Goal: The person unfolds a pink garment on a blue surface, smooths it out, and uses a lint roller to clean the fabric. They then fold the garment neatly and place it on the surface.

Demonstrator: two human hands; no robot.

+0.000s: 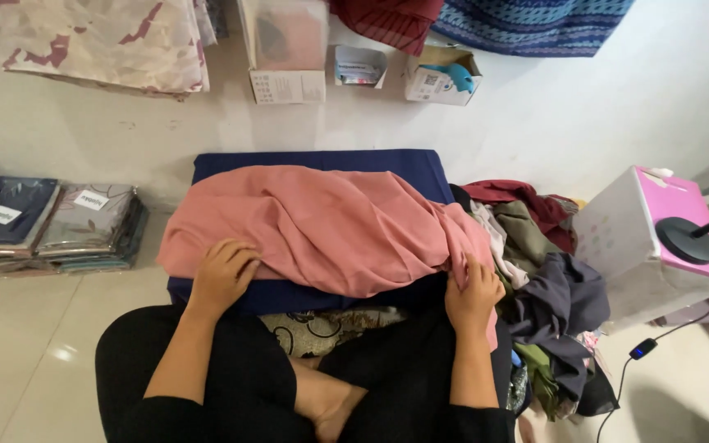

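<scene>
A pink cloth (pixel 322 221) lies crumpled across a dark blue padded board (pixel 313 160) on the floor in front of my crossed legs. My left hand (pixel 223 275) rests on the cloth's near left edge, fingers curled into the fabric. My right hand (pixel 471 297) grips the cloth's near right edge, where it hangs down off the board. A patterned cushion (pixel 326 328) shows between my knees, under the board's near side.
A heap of mixed clothes (pixel 543 279) lies to my right. A white and pink box (pixel 658 238) with a black round stand base stands further right, with a cable on the floor. Packaged fabric stacks (pixel 51 226) lie at left. Small boxes (pixel 289 82) line the far wall.
</scene>
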